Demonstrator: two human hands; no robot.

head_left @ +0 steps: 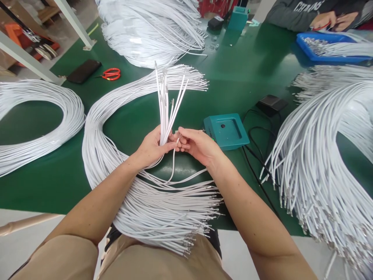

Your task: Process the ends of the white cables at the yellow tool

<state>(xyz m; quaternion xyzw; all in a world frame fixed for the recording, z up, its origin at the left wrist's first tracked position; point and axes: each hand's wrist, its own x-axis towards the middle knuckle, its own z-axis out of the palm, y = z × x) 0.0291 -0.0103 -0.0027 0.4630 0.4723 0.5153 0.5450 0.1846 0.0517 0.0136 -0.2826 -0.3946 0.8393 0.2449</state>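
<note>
My left hand (154, 147) is closed round a small bunch of white cables (165, 112), whose ends stick up above it. Close beside it, my right hand (196, 144) pinches the end of a single white cable (174, 161) between thumb and fingers; the fingertips of both hands meet there. Below and left of my hands, a large curved bundle of white cables (96, 136) lies on the green table (230, 83), its near ends hanging towards my lap. Just right of my right hand sits a teal device (230, 130).
Red-handled scissors (111, 74) and a dark phone-like object (84, 71) lie at the back left. More white bundles stand left (67, 105), behind (151, 31) and right (317, 147). A black box (271, 105) has dark cords. A person's hands (335, 20) work behind a blue tray (311, 54).
</note>
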